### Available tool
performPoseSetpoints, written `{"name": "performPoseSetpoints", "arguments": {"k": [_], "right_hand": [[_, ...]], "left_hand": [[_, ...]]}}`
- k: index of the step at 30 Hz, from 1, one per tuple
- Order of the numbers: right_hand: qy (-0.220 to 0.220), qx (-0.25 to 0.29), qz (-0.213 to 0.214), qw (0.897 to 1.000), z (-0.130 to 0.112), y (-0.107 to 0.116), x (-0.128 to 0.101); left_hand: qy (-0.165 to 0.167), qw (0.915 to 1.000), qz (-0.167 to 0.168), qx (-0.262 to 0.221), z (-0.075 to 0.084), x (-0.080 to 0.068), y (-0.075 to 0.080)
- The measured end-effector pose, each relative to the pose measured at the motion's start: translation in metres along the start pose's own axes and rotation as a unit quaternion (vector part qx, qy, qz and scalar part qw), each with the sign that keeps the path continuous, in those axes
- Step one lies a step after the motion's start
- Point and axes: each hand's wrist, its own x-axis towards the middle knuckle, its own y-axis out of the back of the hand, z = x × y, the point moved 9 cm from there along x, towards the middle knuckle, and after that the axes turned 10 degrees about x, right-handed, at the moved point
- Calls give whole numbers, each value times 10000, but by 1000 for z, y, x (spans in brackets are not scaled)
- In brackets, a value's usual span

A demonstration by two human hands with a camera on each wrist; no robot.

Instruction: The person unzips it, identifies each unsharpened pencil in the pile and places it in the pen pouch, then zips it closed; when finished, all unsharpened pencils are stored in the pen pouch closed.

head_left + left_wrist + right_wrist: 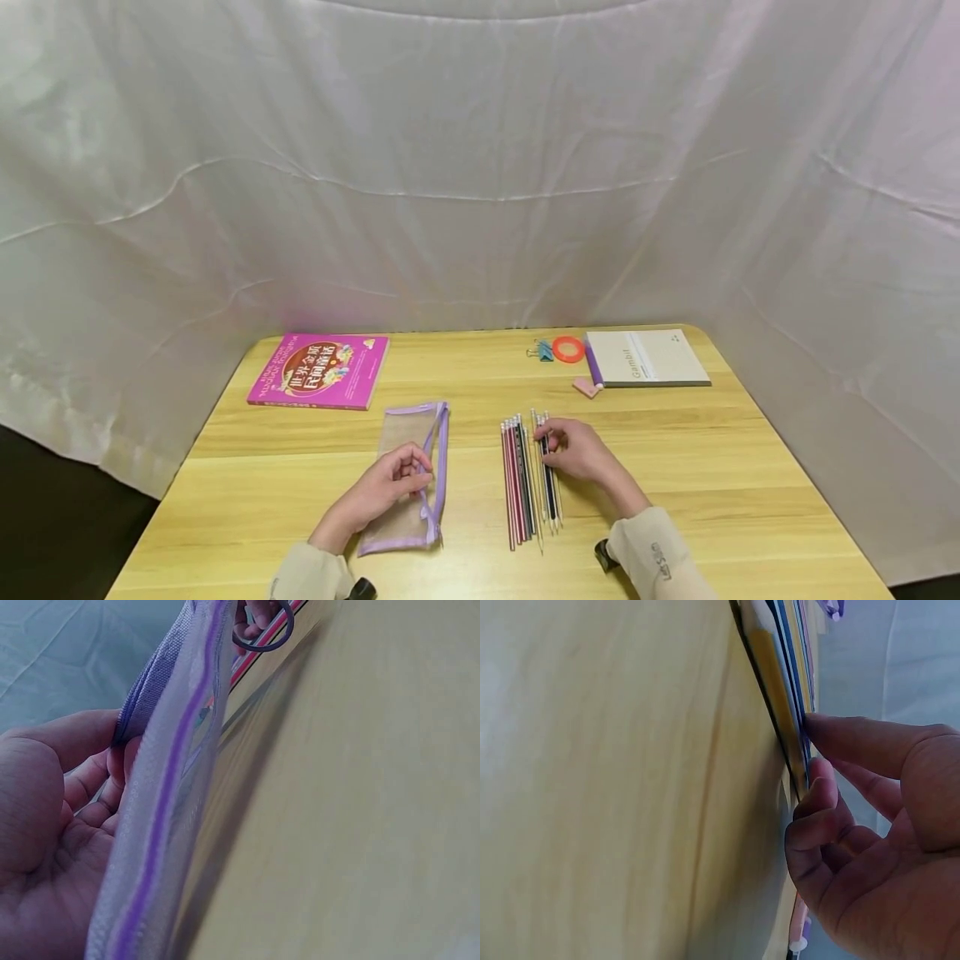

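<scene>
Mesh pencil pouch (411, 475), translucent with purple trim: lies flat on the wooden worktop (750, 483) at lower centre-left of the head view, long axis running toward the camera. The left hand (386, 487) rests over its right half, fingers and thumb curled round the purple zipper edge (161, 802); the left wrist view shows that edge pinched and lifted clear of the wood, with a small dark pull ring (264, 634) at the top of the frame. Row of pencils (528, 479): just right of the pouch at lower centre, red, pink, dark and pale shafts lying side by side, parallel to the pouch. The right hand (573, 450) sits on the right side of the row, thumb and curled fingertips (821, 791) gripping the outermost pencils; in the right wrist view the shafts run up the middle of the frame against the fingers. Pink book (321, 371): upper left of the worktop, well apart from the hands. Grey notebook (647, 358) with purple spine: upper right of the worktop. Beside it on the left, an orange tape ring (567, 349), a small binder clip (542, 351) touching the ring's left side, and a pink eraser (586, 386) just below. White draped cloth (480, 167): fills the upper half of the head view behind the worktop.
</scene>
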Motion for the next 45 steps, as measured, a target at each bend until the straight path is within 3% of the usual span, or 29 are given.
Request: {"name": "performPoseSetpoints", "arguments": {"k": [13, 18, 23, 30, 45], "right_hand": [[86, -26, 9, 10000, 2, 2, 0], [478, -74, -250, 9985, -9, -8, -2], [898, -465, -421, 9940, -19, -21, -2], [794, -547, -305, 9949, -18, -25, 0], [633, -523, -305, 9962, -6, -10, -4]], "left_hand": [[-69, 10000, -7, 24, 4, -1, 1], [31, 10000, -29, 62, 4, -1, -1], [96, 9999, -77, -20, 5, 0, -3], [159, 9999, -35, -20, 2, -1, -1], [87, 9999, 17, 129, 2, -1, 1]]}}
